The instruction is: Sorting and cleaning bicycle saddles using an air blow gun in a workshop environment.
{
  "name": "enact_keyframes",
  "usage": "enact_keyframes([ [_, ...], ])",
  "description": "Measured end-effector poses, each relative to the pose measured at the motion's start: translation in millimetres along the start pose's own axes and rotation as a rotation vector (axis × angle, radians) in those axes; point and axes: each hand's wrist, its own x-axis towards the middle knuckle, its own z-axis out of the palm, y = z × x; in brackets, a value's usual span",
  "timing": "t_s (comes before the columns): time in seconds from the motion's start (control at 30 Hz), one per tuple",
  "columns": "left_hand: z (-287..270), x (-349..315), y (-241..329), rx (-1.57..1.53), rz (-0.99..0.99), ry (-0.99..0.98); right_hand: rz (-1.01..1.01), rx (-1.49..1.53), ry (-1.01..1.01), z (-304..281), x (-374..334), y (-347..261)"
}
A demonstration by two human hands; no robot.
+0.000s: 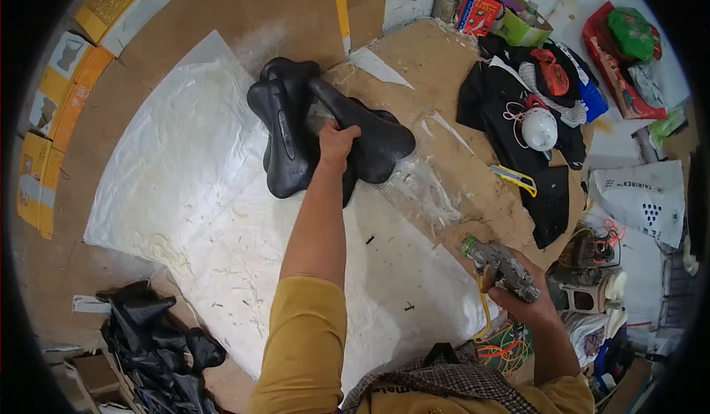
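Head view: several black saddle-shaped pieces are bunched over the far right edge of the white sheet [222, 258]; exact count can't be told because they overlap. A slotted saddle [282, 136] is seen at the left of the bunch, over the sheet; a plain saddle [386, 150] is seen at its right, partly past the sheet's edge.

Plain saddle appears to be gripped by the left hand [336, 142]: fingers curled in at its inner side, thumb laid against it, fingertips hidden. Grey grimy tool [501, 267] is grasped by the right hand [526, 295], fingers wrapped round its body, just off the near right corner of the sheet. A yellow hose [482, 314] is seen below it.

Handling, judged by look: saddles probably light, padded skin over a stiffer base. Gloss suggests a slick surface, so a fingertip pinch on the broad rear may slide. Breakage unlikely; skin could be scuffed or dented. Best held by the narrow nose or under the rim, pads kept off the top face. Neighbours may be dragged along if one is pulled sideways.

Limp black pieces [159, 340] are heaped off the near left of the sheet. A yellow cutter [514, 179] is laid right of the sheet, touching black cloth [547, 203].
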Motion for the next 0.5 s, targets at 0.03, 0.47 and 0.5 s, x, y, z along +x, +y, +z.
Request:
enact_keyframes([
  [0.03,0.6,-4.1,0.1,0.004,0.000,0.004,-0.030,0.022,0.004,0.7,1.2,2.2],
  [0.47,1.4,-50.7,-39.7,-0.197,-0.010,-0.006,-0.016,-0.072,-0.109,22.0,-19.0,-15.1],
  [0.5,-8.1,-37.5,-55.2,-0.087,0.043,0.027,0.074,-0.050,-0.100,26.6,-21.9,-23.7],
])
